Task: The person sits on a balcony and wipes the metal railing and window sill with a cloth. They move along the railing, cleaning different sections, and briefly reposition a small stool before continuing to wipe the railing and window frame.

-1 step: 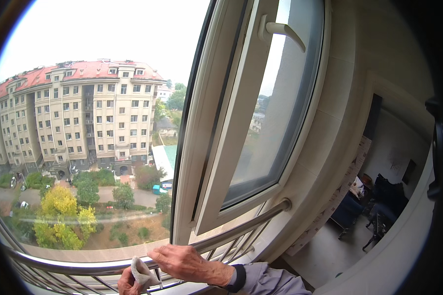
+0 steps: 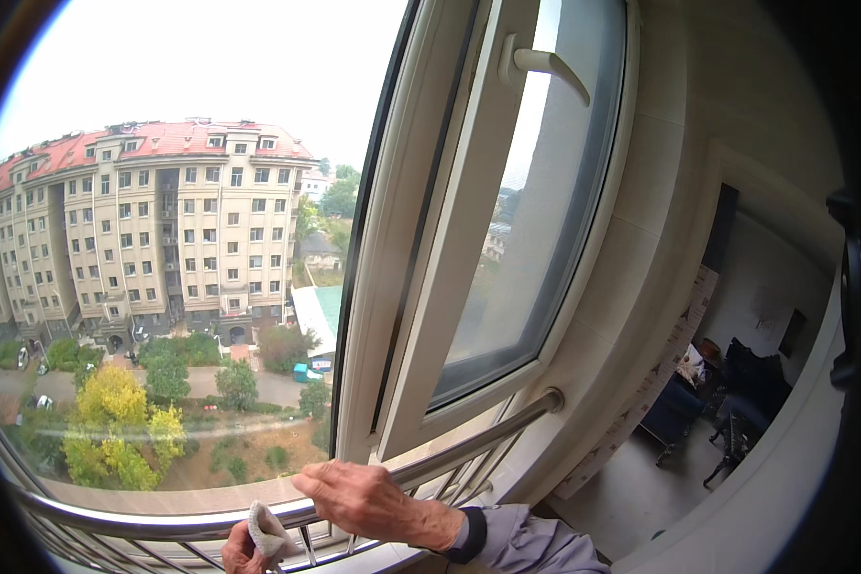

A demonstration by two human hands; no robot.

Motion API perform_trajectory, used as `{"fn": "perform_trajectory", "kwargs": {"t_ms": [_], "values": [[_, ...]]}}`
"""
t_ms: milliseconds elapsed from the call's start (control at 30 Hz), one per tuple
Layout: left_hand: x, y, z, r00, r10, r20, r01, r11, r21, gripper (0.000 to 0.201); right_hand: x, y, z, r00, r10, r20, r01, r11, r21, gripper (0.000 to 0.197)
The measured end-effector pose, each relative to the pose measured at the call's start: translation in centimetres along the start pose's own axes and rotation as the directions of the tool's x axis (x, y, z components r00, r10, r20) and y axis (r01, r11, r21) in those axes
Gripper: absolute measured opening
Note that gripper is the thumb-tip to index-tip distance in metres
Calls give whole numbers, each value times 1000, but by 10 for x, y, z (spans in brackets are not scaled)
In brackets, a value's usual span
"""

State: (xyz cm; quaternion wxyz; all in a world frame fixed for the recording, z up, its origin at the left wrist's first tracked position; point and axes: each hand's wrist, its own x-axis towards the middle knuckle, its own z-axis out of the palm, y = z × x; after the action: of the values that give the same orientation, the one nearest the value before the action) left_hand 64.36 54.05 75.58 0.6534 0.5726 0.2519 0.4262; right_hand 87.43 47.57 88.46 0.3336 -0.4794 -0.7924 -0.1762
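Observation:
At the lower edge, my left hand (image 2: 242,552) grips a pale grey-white cloth (image 2: 270,536), which is folded and stands up beside the metal railing (image 2: 163,526). My right hand (image 2: 368,502) is just right of the cloth, above the rail and in front of the window frame's foot. Its fingers are bent and pressed together; whatever they may hold is hidden. The right wrist has a dark band, with a grey sleeve behind it. Most of the left hand's fingers are covered by the cloth or cut off by the lower edge.
A white-framed window sash (image 2: 450,277) with a lever handle (image 2: 555,69) stands over the railing. Tiled wall (image 2: 631,258) curves along the right. Beyond a doorway are dark blue chairs (image 2: 751,383). Outside are a red-roofed building (image 2: 230,210) and a yellow tree (image 2: 115,421).
My right hand is slightly higher and farther right. The left hand with the cloth has shifted slightly left, so the two hands are a little farther apart.

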Motion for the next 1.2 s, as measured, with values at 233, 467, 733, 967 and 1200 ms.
{"fn": "perform_trajectory", "kwargs": {"t_ms": [233, 467, 733, 967, 1200], "values": [[30, 3, -52, 987, 148, 70, -158, 974, 164, 45, 87, 53, -150, 914, -200, -354, 27, 898, -438, 38], [49, -16, -69, 993, 112, 37, -118, 951, 286, 37, 148, 91, -273, 764, -441, -471, -155, 583, -797, 38], [58, -31, -63, 965, 260, 29, -255, 912, 321, 28, 206, 121, -335, 850, -320, -419, -343, 268, -900, 46], [54, -22, -61, 963, 270, 20, -255, 877, 407, 28, 227, 110, -338, 863, -359, -356, -321, 154, -934, 29], [50, -12, -55, 977, 212, -25, -186, 905, 383, 27, 234, 114, -339, 850, -316, -422, -386, 172, -906, 16]]}}
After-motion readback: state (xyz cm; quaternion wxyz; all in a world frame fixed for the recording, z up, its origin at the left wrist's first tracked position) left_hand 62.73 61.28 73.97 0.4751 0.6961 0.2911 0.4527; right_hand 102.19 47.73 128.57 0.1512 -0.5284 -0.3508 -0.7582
